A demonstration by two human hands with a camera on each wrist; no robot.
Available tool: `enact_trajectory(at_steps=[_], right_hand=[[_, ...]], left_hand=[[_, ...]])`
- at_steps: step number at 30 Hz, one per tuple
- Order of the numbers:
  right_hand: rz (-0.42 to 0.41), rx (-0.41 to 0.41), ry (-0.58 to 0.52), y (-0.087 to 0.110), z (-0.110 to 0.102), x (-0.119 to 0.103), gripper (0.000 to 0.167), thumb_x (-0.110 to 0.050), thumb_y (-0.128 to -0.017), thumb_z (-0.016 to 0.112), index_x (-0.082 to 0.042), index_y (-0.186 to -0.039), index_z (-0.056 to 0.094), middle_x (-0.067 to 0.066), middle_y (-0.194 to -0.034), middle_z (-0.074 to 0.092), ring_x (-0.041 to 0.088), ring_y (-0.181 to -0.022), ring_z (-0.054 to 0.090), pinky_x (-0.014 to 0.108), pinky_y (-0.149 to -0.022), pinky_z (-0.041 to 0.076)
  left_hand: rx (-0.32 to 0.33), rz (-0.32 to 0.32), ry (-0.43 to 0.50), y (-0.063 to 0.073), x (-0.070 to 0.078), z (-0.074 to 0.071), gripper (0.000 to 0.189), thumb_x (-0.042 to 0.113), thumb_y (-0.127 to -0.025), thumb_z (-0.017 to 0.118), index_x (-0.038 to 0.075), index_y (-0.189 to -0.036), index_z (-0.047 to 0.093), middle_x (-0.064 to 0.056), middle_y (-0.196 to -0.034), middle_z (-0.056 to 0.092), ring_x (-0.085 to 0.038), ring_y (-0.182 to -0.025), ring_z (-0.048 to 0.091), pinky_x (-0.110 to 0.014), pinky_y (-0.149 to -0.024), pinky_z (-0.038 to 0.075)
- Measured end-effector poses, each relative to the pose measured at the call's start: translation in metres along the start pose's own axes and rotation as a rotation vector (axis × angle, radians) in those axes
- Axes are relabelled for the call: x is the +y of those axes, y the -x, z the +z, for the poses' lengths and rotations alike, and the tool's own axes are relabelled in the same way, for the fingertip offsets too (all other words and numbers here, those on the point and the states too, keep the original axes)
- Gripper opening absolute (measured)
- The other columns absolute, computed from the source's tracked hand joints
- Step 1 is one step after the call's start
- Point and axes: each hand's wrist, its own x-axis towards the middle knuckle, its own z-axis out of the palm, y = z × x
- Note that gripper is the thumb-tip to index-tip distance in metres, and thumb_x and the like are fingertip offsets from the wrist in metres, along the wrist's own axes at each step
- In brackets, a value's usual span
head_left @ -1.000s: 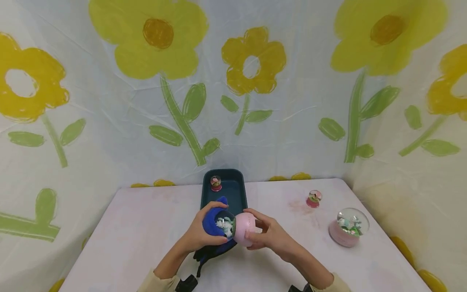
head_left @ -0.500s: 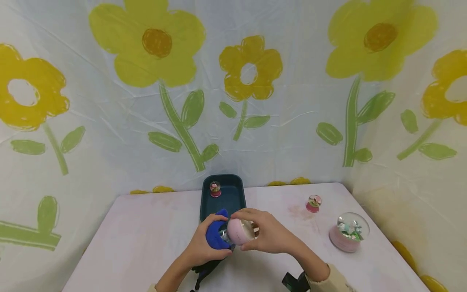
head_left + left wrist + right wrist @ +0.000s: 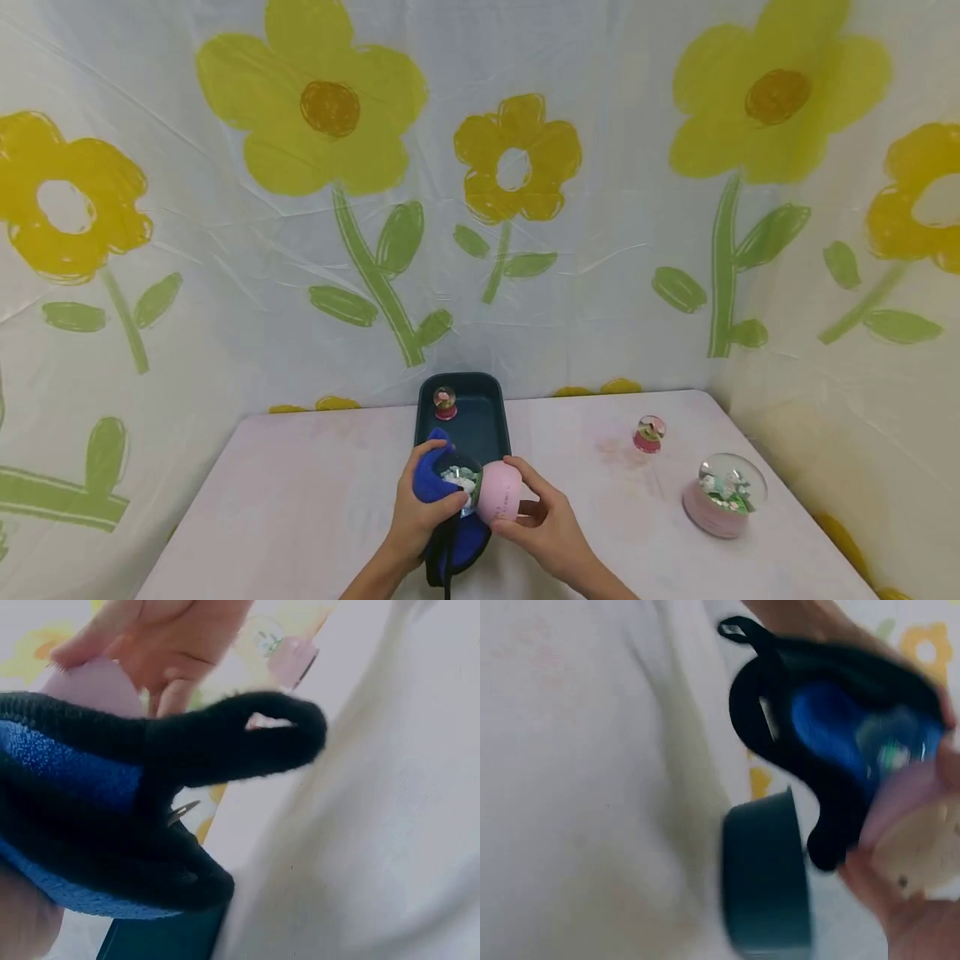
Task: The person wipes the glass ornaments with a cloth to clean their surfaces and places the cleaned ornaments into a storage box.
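Between both hands a snow globe lies on its side, its pink base (image 3: 500,493) to the right and its clear dome (image 3: 460,478) to the left. My left hand (image 3: 408,521) holds a blue terry cloth (image 3: 429,477) with black trim against the dome, partly wrapping it. The fingers and thumb of my right hand (image 3: 551,529) grip the pink base. In the left wrist view the cloth's black loop (image 3: 300,742) sticks out in front. The base's pale underside (image 3: 922,844) shows in the right wrist view.
Behind the hands stands a dark green tray (image 3: 491,429) with a small snow globe (image 3: 445,403) in it. To the right on the pale table (image 3: 300,500) are another small snow globe (image 3: 649,433) and a large pink-based one (image 3: 723,496). A flowered curtain (image 3: 600,317) rises behind.
The snow globe's base swung so its underside faced right and toward me, then turned back side-on. The cloth's black-trimmed end now hangs lower beneath the globe. Both hands kept their hold.
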Motion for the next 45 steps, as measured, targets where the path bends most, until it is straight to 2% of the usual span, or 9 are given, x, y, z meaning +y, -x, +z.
enact_trajectory(at_steps=[5, 8, 10, 18, 22, 26, 31, 36, 45], right_hand=[[-0.183, 0.100, 0.409, 0.007, 0.011, -0.022, 0.075, -0.012, -0.073, 0.086, -0.022, -0.139, 0.051, 0.009, -0.140, 0.047, 0.024, -0.107, 0.063, 0.029, -0.075, 0.055], [-0.258, 0.052, 0.641, 0.005, 0.006, -0.042, 0.077, -0.016, -0.068, 0.089, -0.025, -0.136, 0.055, 0.009, -0.140, 0.047, 0.026, -0.111, 0.060, 0.030, -0.074, 0.055], [-0.244, -0.036, 0.676, -0.002, -0.001, -0.054, 0.076, -0.018, -0.069, 0.089, -0.025, -0.136, 0.055, 0.010, -0.139, 0.048, 0.026, -0.109, 0.060, 0.029, -0.074, 0.055], [0.151, -0.375, 0.145, -0.030, -0.040, -0.050, 0.066, -0.018, -0.081, 0.080, -0.013, -0.140, 0.052, 0.017, -0.137, 0.050, 0.027, -0.090, 0.066, 0.038, -0.074, 0.056], [0.359, -0.416, -0.189, -0.026, -0.048, -0.027, 0.059, -0.013, -0.088, 0.070, -0.009, -0.142, 0.047, 0.018, -0.129, 0.052, 0.032, -0.098, 0.063, 0.046, -0.076, 0.054], [0.456, -0.393, -0.367, -0.015, -0.046, -0.013, 0.055, -0.012, -0.091, 0.063, -0.009, -0.143, 0.045, 0.018, -0.125, 0.052, 0.034, -0.103, 0.061, 0.048, -0.078, 0.053], [0.451, -0.395, -0.294, -0.015, -0.046, -0.019, 0.058, -0.015, -0.090, 0.066, -0.008, -0.144, 0.045, 0.017, -0.123, 0.055, 0.032, -0.099, 0.062, 0.046, -0.076, 0.054], [0.387, -0.409, -0.153, -0.025, -0.051, -0.030, 0.058, -0.011, -0.087, 0.070, -0.010, -0.141, 0.050, 0.015, -0.120, 0.057, 0.030, -0.099, 0.060, 0.047, -0.074, 0.055], [0.227, -0.280, -0.023, -0.009, -0.035, -0.041, 0.065, -0.008, -0.080, 0.079, -0.010, -0.139, 0.053, 0.021, -0.135, 0.051, 0.031, -0.079, 0.068, 0.039, -0.075, 0.056]], left_hand=[[0.021, -0.085, -0.030, 0.002, 0.002, 0.004, 0.070, 0.008, -0.077, 0.079, 0.015, -0.136, 0.041, -0.022, -0.124, 0.051, -0.034, -0.102, 0.060, -0.045, -0.080, 0.054], [0.004, -0.103, -0.087, 0.003, 0.006, 0.003, 0.072, 0.010, -0.075, 0.082, 0.017, -0.134, 0.042, -0.023, -0.124, 0.051, -0.035, -0.099, 0.062, -0.044, -0.077, 0.055], [-0.020, -0.100, -0.142, 0.005, 0.008, 0.002, 0.072, 0.012, -0.074, 0.083, 0.018, -0.134, 0.043, -0.022, -0.131, 0.046, -0.034, -0.099, 0.061, -0.042, -0.076, 0.055], [-0.189, -0.079, -0.239, 0.009, 0.013, -0.007, 0.067, 0.016, -0.074, 0.083, 0.017, -0.130, 0.047, -0.020, -0.133, 0.043, -0.036, -0.106, 0.055, -0.039, -0.078, 0.055], [-0.302, -0.057, -0.193, 0.008, 0.018, -0.008, 0.063, 0.018, -0.076, 0.080, 0.014, -0.130, 0.048, -0.021, -0.131, 0.044, -0.038, -0.108, 0.054, -0.041, -0.081, 0.054], [-0.375, -0.089, -0.202, 0.007, 0.020, -0.009, 0.061, 0.020, -0.078, 0.078, 0.015, -0.130, 0.047, -0.024, -0.133, 0.042, -0.037, -0.109, 0.053, -0.042, -0.082, 0.054], [-0.397, -0.118, -0.234, 0.006, 0.021, -0.008, 0.063, 0.019, -0.077, 0.080, 0.015, -0.131, 0.047, -0.021, -0.131, 0.044, -0.036, -0.108, 0.054, -0.041, -0.081, 0.054], [-0.383, -0.100, -0.382, 0.005, 0.026, -0.005, 0.068, 0.021, -0.073, 0.085, 0.020, -0.130, 0.048, -0.011, -0.130, 0.047, -0.034, -0.109, 0.052, -0.038, -0.080, 0.054], [-0.309, -0.054, -0.445, 0.008, 0.020, -0.005, 0.070, 0.023, -0.072, 0.086, 0.028, -0.131, 0.048, -0.013, -0.133, 0.046, -0.034, -0.112, 0.051, -0.036, -0.081, 0.053]])
